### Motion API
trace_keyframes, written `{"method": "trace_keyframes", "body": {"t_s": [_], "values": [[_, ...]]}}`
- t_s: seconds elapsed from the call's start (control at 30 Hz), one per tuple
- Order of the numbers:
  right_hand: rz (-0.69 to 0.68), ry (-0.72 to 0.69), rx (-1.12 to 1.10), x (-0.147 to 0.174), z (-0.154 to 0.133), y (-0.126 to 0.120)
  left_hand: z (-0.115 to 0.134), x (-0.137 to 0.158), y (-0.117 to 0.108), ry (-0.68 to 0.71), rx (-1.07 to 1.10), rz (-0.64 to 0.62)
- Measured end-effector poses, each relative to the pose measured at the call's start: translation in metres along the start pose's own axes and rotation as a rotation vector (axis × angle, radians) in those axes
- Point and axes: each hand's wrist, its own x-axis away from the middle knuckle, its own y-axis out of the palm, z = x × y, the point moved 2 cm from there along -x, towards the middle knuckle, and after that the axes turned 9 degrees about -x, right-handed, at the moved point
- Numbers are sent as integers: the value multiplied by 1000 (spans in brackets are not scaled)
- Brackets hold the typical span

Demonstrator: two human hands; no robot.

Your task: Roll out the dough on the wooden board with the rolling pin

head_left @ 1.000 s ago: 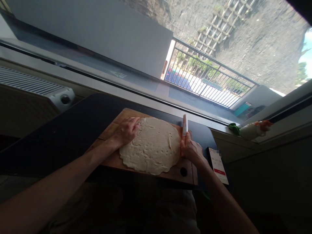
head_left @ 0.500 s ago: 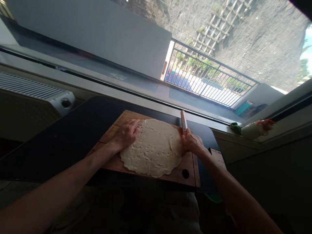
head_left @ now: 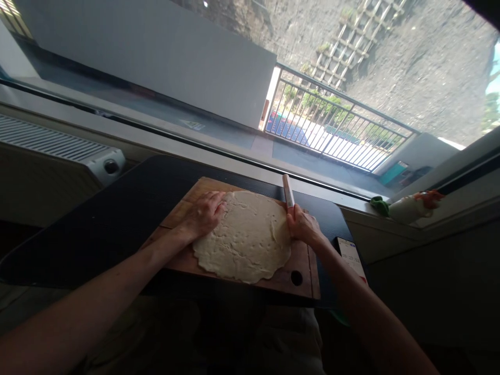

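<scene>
Pale dough sheet (head_left: 246,234) on wooden board (head_left: 304,258), at near edge of counter (head_left: 117,219). Right grip (head_left: 302,224) clasping pale rod (head_left: 288,191); left grip (head_left: 205,211) against dough, closure unclear. Risk: uneven pressure could tear creases.

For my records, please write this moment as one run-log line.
left hand: at edge of dough; right hand: holding rod-shaped tool; dough: flat on wooden board; phone: on table

Bare left forearm (head_left: 117,288), bare right forearm (head_left: 361,302), creased clothing (head_left: 295,333) in shadow
</scene>
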Motion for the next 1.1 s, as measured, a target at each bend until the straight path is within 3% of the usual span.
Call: {"method": "trace_keyframes", "body": {"t_s": [0.1, 0.23, 0.37, 0.5, 0.63, 0.73, 0.87, 1.0, 1.1], "values": [[-32, 23, 28, 8, 6, 3, -2, 0, 2, 1, 6, -8], [38, 121, 75, 16, 3, 4, -4, 0, 7, 4, 8, 13], [28, -126, 85, 28, -8, -4, -5, 1, 5, -15, 29, 3], [18, -359, 63, 56, 10, -7, -13, 0, -3, -129, 138, 53], [91, -389, 87, 69, 33, 3, -23, -1, -12, -198, 117, 48], [146, -406, 80, 69, 37, 8, -18, 3, -22, -128, 25, -52], [183, -468, 16, 74, 33, 7, -12, 10, -37, -64, 109, -202], [183, -632, -116, 89, 25, 4, -27, 18, -50, -191, 106, -100], [215, -694, -161, 93, 17, 2, -35, 30, -51, -140, 50, -103]]}}
